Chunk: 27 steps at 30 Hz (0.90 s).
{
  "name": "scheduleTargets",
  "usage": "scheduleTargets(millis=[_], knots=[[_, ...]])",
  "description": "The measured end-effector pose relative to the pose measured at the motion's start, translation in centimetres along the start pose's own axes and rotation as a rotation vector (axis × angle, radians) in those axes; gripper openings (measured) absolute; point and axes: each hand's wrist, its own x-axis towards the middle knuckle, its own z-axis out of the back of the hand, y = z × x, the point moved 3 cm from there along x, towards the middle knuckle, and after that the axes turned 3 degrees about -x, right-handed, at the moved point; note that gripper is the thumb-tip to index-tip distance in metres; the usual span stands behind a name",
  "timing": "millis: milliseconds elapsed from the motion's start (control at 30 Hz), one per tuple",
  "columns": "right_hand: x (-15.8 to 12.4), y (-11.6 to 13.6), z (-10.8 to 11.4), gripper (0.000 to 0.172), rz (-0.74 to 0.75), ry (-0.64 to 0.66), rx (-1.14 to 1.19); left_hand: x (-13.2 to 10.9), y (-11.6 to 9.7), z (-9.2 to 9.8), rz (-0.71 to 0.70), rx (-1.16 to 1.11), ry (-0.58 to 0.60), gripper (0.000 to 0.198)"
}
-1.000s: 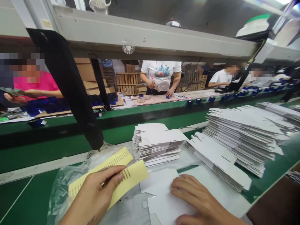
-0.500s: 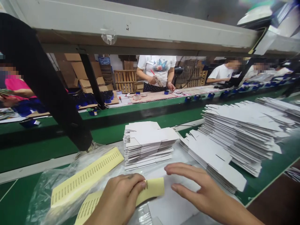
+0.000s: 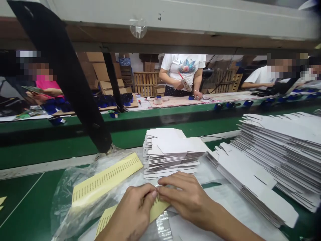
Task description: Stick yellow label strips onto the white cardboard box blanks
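Note:
My left hand (image 3: 135, 207) pinches a yellow label sheet (image 3: 159, 210) printed with rows of small dark text, thumb on top near its far end. My right hand (image 3: 188, 197) has come against the same end, its fingertips closed at the sheet's edge beside my left thumb; the exact contact is partly hidden. A second yellow label sheet (image 3: 107, 179) lies flat on clear plastic film (image 3: 66, 194) to the left. Just beyond my hands stands a stack of flat white cartons (image 3: 175, 145).
More flat white cartons (image 3: 250, 182) lie fanned on the right, beside a taller pile (image 3: 283, 150). A black post (image 3: 82, 110) rises at left under a pale overhead beam (image 3: 200, 20). Across the green conveyor (image 3: 130, 134), co-workers handle blue parts (image 3: 218, 106).
My right hand has moved left, from open beside the sheet to closed on its end. My left hand still holds the sheet. The camera view has shifted left.

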Motion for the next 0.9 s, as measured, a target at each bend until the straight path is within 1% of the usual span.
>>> scheduleTargets(millis=[67, 133, 200, 300, 433, 567, 667, 700, 733, 800, 867, 900], knots=[[-0.1, 0.3, -0.1, 0.015, 0.075, -0.011, -0.055, 0.0, 0.1, 0.1, 0.005, -0.016, -0.011, 0.035], [-0.2, 0.5, -0.2, 0.017, 0.124, 0.015, -0.049, 0.0, 0.2, 0.0, 0.022, -0.004, -0.01, 0.035], [-0.3, 0.6, -0.4, 0.018, 0.112, 0.031, 0.002, 0.0, 0.3, -0.1, 0.03, 0.024, -0.007, 0.035], [-0.4, 0.4, -0.5, 0.018, 0.045, 0.011, 0.106, 0.0, 0.2, -0.2, 0.019, 0.05, 0.004, 0.035], [-0.7, 0.2, -0.4, 0.026, 0.003, -0.031, 0.118, 0.0, 0.3, -0.3, 0.015, 0.08, -0.013, 0.035], [-1.0, 0.5, -0.7, 0.019, 0.036, -0.018, 0.093, 0.1, 0.5, -0.7, 0.023, 0.103, -0.012, 0.034], [-1.1, 0.8, -0.6, 0.022, 0.033, -0.022, 0.123, 0.1, 0.5, -0.7, 0.038, 0.16, -0.007, 0.035], [-1.0, 0.8, -0.3, 0.021, -0.003, -0.022, 0.16, 0.0, 0.4, -0.6, 0.044, 0.194, -0.005, 0.035], [-0.9, 0.7, 0.0, 0.02, -0.069, -0.018, 0.217, -0.1, 0.1, -0.4, 0.048, 0.229, -0.003, 0.035], [-0.8, -0.1, 1.1, 0.013, -0.294, -0.006, 0.362, -0.5, -0.5, 0.1, 0.032, 0.279, 0.007, 0.035], [-0.9, -1.1, 2.1, 0.011, -0.544, 0.06, 0.482, -1.1, -1.1, 0.0, -0.047, 0.303, 0.057, 0.032], [-1.1, -1.6, 2.4, 0.014, -0.639, 0.111, 0.509, -1.5, -1.2, -0.4, -0.134, 0.318, 0.092, 0.03]])
